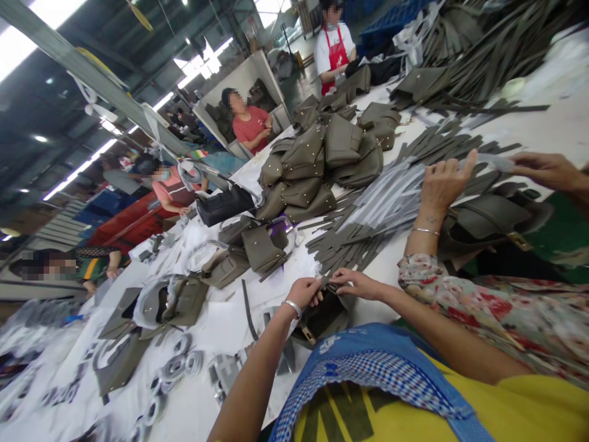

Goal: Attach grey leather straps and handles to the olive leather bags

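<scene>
My left hand (304, 293), with a bracelet on its wrist, has its fingers closed on a short dark olive strap (324, 283). The fingers of my right hand (355, 284) pinch the same strap from the other side, so the two hands nearly meet. Just below them, close to my apron, is an olive handbag (327, 316) with a gold-coloured clasp. Whether the strap is joined to this bag I cannot tell. Loose olive strips (352, 247) lie on the table right beyond my hands.
On my right a co-worker's hands (444, 184) hold a pale strip above another olive bag (488, 221). A heap of olive bags (317, 159) covers the table's middle. Rolls of tape (175, 368) and more bags (184, 301) lie left. Several people work along the far side.
</scene>
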The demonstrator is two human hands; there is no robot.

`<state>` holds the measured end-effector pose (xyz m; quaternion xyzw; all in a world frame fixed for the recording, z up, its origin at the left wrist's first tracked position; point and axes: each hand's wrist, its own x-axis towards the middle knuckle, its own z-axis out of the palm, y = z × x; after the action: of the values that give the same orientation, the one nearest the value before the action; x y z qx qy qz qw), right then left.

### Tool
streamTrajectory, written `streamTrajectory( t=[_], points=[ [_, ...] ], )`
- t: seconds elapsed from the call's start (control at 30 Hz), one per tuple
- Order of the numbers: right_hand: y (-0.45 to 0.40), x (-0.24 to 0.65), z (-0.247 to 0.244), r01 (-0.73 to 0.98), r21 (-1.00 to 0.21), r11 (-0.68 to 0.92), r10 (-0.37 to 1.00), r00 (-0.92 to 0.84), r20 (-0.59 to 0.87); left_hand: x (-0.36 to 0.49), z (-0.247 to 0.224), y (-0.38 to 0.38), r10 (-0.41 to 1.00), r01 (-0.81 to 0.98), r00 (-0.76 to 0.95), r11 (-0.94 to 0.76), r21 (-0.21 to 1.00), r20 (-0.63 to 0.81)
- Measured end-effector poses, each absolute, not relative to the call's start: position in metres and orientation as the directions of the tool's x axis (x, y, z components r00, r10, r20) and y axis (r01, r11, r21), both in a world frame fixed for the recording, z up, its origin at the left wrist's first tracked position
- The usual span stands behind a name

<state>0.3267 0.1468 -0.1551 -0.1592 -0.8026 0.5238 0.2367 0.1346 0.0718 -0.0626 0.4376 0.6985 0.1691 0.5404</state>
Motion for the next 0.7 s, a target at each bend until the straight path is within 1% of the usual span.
streamTrajectory(
  t=[0.13,0.27,0.37,0.43,0.53,0.7],
  points=[
    [0.132,0.329,-0.153,0.005,-0.936,0.352,0.597,-0.772,0.220,0.137,-0.061,0.068,0.766,0.450,0.024,0.565,0.691,-0.642],
    [0.115,0.327,-0.150,0.020,-0.955,0.296,0.661,-0.726,0.190,0.141,-0.057,0.063,0.778,0.562,0.021,0.510,0.651,-0.628],
    [0.110,0.322,-0.155,0.019,-0.950,0.310,0.649,-0.735,0.197,0.140,-0.055,0.060,0.792,0.660,-0.010,0.464,0.591,-0.610],
    [0.112,0.318,-0.160,0.030,-0.935,0.355,0.618,-0.758,0.210,0.138,-0.056,0.057,0.796,0.682,-0.017,0.451,0.575,-0.605],
    [0.120,0.314,-0.165,0.046,-0.909,0.414,0.585,-0.779,0.227,0.135,-0.056,0.055,0.797,0.674,-0.034,0.464,0.575,-0.604],
    [0.127,0.311,-0.153,0.018,-0.918,0.397,0.582,-0.778,0.236,0.134,-0.053,0.052,0.781,0.651,-0.056,0.500,0.571,-0.621]
  ],
)
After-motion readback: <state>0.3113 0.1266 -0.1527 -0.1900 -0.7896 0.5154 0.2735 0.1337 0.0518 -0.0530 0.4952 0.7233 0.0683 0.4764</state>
